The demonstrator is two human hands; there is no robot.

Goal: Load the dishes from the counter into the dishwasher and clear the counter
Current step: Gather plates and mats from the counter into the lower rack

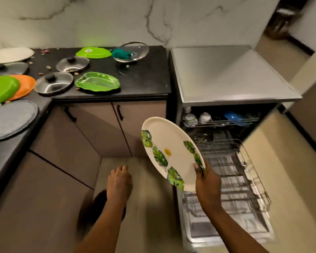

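Right hand (pixel 207 187) is pinching the near rim of a white leaf-print plate (pixel 169 152), thumb on the face, fingers curled behind, holding it tilted in the air just left of the pulled-out lower rack (pixel 233 179) of the dishwasher (pixel 224 125). Left hand (pixel 119 181) hangs loose with fingers relaxed, holding nothing.

Progress-wise I'd say this is early. The lower rack looks bare, and the upper rack (pixel 221 120) only has a few cups and something blue. The counter (pixel 144 77) is still loaded: two green leaf trays, three glass lids, a glass bowl near the back right corner with something teal beside it, plus green, orange and grey plates along the left edge, and crumbs scattered about.

Hard to read: the dishwasher's inside is dark, and the left-edge plates are cut off by the frame.
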